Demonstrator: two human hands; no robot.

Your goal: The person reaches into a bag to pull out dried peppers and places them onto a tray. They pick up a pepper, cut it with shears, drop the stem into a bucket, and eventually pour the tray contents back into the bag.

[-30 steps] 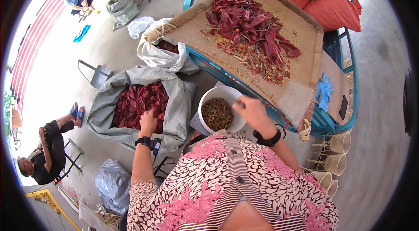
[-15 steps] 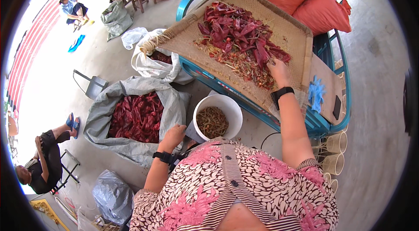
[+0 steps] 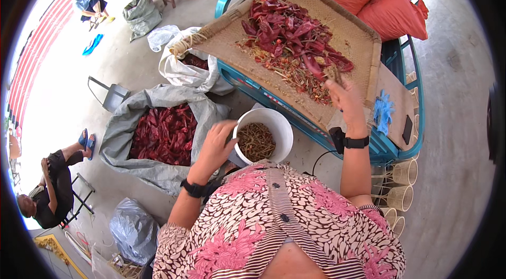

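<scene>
Dried red chilies (image 3: 287, 26) lie heaped on a large woven tray (image 3: 224, 41), with broken bits and pale seeds along the near side of the heap. Over the tray's near right part, my right hand (image 3: 345, 100) is closed, its fingertips pinching what looks like a brown stalk (image 3: 333, 73); motion blurs it. My left hand (image 3: 213, 144) is open with fingers apart, beside the left rim of a white bucket (image 3: 284, 139). Inside the bucket are brown dried stems (image 3: 256, 141). Left of this hand stands a grey woven sack (image 3: 118, 136) full of red chilies (image 3: 162, 134).
The tray rests on a teal cart (image 3: 253, 86) carrying orange sacks (image 3: 392, 15). Blue gloves (image 3: 383, 113) and a phone (image 3: 407, 130) lie right of the tray. A white sack (image 3: 182, 70) and dustpan (image 3: 115, 97) stand left. Several people sit at the left, one person (image 3: 55, 189) nearby.
My right hand has drawn back from the chili heap toward me, with a brown stalk-like piece at its fingertips. My left hand has risen to the bucket's rim and its fingers have spread.
</scene>
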